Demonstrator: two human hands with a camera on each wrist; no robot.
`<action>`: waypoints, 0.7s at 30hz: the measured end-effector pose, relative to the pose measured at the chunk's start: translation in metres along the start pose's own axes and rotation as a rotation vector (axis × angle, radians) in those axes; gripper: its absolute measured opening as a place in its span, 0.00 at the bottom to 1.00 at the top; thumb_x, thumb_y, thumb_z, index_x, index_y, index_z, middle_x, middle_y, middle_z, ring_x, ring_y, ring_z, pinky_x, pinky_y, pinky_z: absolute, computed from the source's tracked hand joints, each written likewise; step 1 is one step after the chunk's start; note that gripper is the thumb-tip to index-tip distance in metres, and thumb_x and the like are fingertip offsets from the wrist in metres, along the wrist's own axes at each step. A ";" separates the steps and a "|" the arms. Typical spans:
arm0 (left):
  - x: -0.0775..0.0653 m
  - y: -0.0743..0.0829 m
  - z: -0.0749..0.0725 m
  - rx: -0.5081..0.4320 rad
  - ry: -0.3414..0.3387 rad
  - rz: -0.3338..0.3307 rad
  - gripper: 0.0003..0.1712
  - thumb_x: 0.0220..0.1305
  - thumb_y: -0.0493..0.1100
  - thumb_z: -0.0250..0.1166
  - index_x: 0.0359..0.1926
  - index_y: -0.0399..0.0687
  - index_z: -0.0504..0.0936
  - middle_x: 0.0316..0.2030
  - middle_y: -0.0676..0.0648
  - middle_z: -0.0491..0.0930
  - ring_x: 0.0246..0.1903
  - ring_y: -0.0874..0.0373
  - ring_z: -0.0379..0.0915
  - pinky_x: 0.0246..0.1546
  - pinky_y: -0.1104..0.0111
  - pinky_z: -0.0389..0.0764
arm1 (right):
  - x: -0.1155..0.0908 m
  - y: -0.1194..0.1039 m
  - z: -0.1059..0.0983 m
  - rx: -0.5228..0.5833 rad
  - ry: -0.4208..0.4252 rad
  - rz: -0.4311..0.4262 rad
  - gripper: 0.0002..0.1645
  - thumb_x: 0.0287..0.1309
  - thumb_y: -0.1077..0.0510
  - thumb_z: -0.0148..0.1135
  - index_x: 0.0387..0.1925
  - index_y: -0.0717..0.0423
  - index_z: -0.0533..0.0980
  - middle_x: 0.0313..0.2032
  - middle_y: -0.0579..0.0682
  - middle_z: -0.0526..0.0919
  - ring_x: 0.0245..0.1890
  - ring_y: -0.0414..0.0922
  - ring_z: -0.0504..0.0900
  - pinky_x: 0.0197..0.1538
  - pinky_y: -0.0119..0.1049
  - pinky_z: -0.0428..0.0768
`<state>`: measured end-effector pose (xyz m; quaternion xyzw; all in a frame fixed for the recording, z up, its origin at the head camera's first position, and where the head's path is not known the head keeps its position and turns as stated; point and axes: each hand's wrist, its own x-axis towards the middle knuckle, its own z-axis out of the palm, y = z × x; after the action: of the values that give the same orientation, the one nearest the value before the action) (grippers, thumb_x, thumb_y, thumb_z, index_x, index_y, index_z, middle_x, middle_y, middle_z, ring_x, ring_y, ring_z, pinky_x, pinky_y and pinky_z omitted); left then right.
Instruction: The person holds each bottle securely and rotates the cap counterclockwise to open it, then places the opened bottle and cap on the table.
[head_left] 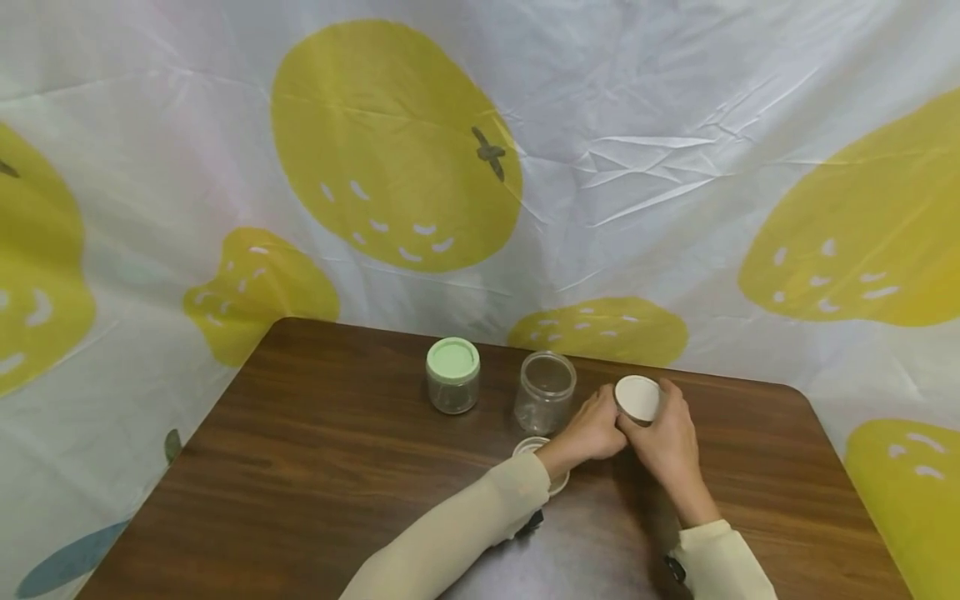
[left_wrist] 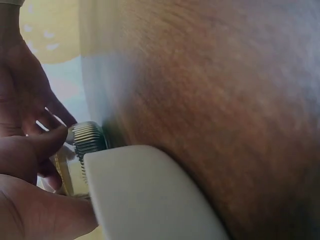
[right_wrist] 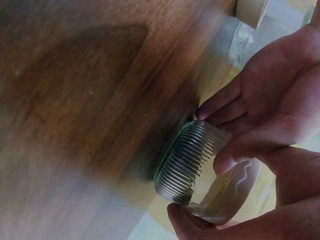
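Note:
Both hands are around a clear jar [right_wrist: 182, 162] with a ridged lower part and a white lid [head_left: 637, 398] on top. From the left, my left hand [head_left: 596, 425] grips the jar's side. My right hand [head_left: 667, 433] holds it from the right, its thumb and fingers spread around the lid's edge. In the right wrist view, the ridged end is close over the table. A loose pale lid [head_left: 527, 445] lies under my left wrist, partly hidden by it.
An uncovered clear jar [head_left: 545, 404] stands just left of my left hand. Farther left is a clear jar with a light green lid [head_left: 453, 375]. The brown wooden table [head_left: 300, 450] ends at a fruit-print curtain [head_left: 600, 233].

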<state>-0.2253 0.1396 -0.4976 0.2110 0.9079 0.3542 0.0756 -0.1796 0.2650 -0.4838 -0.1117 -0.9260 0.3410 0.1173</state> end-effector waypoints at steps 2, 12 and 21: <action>0.003 -0.002 0.003 -0.006 0.009 0.013 0.37 0.50 0.35 0.70 0.64 0.43 0.74 0.57 0.45 0.80 0.57 0.55 0.79 0.56 0.67 0.82 | 0.001 0.001 0.001 -0.003 0.010 -0.004 0.54 0.58 0.53 0.73 0.75 0.73 0.56 0.65 0.79 0.70 0.61 0.73 0.74 0.59 0.68 0.75; 0.025 -0.023 0.035 0.018 0.041 0.026 0.37 0.45 0.37 0.71 0.61 0.45 0.73 0.51 0.46 0.79 0.51 0.56 0.79 0.49 0.66 0.83 | -0.001 0.003 0.004 -0.092 0.119 -0.058 0.47 0.53 0.51 0.76 0.66 0.75 0.68 0.54 0.76 0.80 0.52 0.73 0.81 0.50 0.68 0.79; 0.006 -0.007 0.014 -0.020 0.084 0.083 0.37 0.46 0.37 0.69 0.62 0.47 0.71 0.51 0.49 0.78 0.49 0.58 0.78 0.47 0.63 0.83 | -0.013 -0.015 -0.013 -0.110 0.203 -0.087 0.44 0.51 0.47 0.78 0.61 0.70 0.74 0.49 0.72 0.83 0.47 0.70 0.84 0.44 0.67 0.80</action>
<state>-0.2289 0.1461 -0.5119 0.2328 0.8971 0.3747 0.0249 -0.1657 0.2585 -0.4660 -0.1115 -0.9307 0.2710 0.2190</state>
